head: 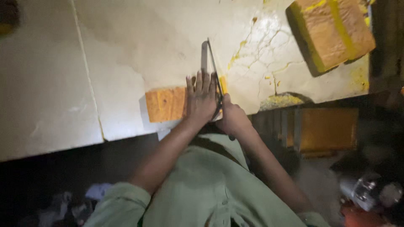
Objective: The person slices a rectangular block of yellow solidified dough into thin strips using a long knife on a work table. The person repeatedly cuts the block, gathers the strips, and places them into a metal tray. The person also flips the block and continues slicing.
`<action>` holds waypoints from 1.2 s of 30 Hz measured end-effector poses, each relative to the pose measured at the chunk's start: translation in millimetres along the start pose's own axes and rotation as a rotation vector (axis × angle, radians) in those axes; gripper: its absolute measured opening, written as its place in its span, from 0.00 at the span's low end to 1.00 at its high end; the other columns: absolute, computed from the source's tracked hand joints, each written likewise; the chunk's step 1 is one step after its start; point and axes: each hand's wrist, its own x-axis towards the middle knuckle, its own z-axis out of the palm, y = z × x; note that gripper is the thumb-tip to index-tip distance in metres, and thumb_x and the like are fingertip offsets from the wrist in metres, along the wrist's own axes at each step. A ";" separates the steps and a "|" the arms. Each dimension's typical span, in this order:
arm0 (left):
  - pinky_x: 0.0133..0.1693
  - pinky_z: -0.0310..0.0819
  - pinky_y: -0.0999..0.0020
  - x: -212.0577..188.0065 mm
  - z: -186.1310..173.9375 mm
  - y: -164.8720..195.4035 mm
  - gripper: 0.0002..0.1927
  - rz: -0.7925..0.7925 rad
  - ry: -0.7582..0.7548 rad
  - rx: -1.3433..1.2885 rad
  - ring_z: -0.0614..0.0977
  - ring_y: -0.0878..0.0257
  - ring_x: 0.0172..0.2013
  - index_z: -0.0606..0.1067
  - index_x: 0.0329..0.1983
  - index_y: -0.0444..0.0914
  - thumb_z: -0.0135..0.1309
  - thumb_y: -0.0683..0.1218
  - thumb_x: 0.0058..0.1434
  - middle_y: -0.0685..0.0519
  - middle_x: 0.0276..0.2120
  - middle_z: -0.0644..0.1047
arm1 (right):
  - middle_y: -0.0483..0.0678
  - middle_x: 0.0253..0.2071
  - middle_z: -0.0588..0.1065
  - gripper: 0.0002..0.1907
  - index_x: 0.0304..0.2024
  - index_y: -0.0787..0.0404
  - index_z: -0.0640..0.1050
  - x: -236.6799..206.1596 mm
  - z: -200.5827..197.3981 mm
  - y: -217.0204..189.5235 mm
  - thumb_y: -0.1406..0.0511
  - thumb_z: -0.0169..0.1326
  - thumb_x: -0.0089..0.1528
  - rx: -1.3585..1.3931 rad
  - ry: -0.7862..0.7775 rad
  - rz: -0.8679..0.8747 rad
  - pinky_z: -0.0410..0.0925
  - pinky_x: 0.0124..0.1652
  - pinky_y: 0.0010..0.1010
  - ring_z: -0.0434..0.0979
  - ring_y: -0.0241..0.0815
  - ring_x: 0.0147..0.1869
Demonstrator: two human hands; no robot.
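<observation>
An orange-brown loaf of cake lies on the pale paper-covered table near its front edge. My left hand presses flat on the loaf's right end, fingers spread. My right hand grips the handle of a long knife, whose blade stands on edge just right of my left hand and points away from me. A thin yellow slice edge shows right of the blade.
A second, larger loaf with yellow cream stripes sits at the table's far right. Yellow crumbs and smears mark the paper between the loaves. Stacked orange trays stand below the table's right edge. A paper seam runs down the left.
</observation>
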 end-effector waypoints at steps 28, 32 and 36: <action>0.67 0.37 0.25 -5.3 -1.1 -12.8 0.36 -0.049 -0.115 -0.058 0.58 0.39 0.70 0.62 0.69 0.30 0.46 0.54 0.62 0.38 0.63 0.65 | 0.67 0.44 0.77 0.44 0.67 0.66 0.54 -108.3 23.5 44.5 0.62 0.61 0.55 0.043 -0.328 0.060 0.71 0.47 0.51 0.77 0.69 0.51; 0.69 0.39 0.28 -5.9 1.6 -16.6 0.35 -0.041 -0.114 -0.041 0.58 0.41 0.71 0.63 0.69 0.27 0.46 0.54 0.65 0.37 0.64 0.66 | 0.68 0.51 0.78 0.25 0.72 0.67 0.55 -54.0 86.7 70.2 0.66 0.41 0.76 0.337 -0.046 -0.130 0.69 0.49 0.53 0.77 0.71 0.52; 0.72 0.42 0.34 -9.6 1.6 -20.3 0.35 -0.023 -0.037 -0.069 0.59 0.43 0.73 0.63 0.70 0.26 0.46 0.53 0.67 0.35 0.68 0.65 | 0.69 0.38 0.78 0.32 0.63 0.67 0.58 0.0 82.4 55.8 0.64 0.55 0.61 -0.037 -0.079 0.033 0.70 0.45 0.57 0.78 0.72 0.45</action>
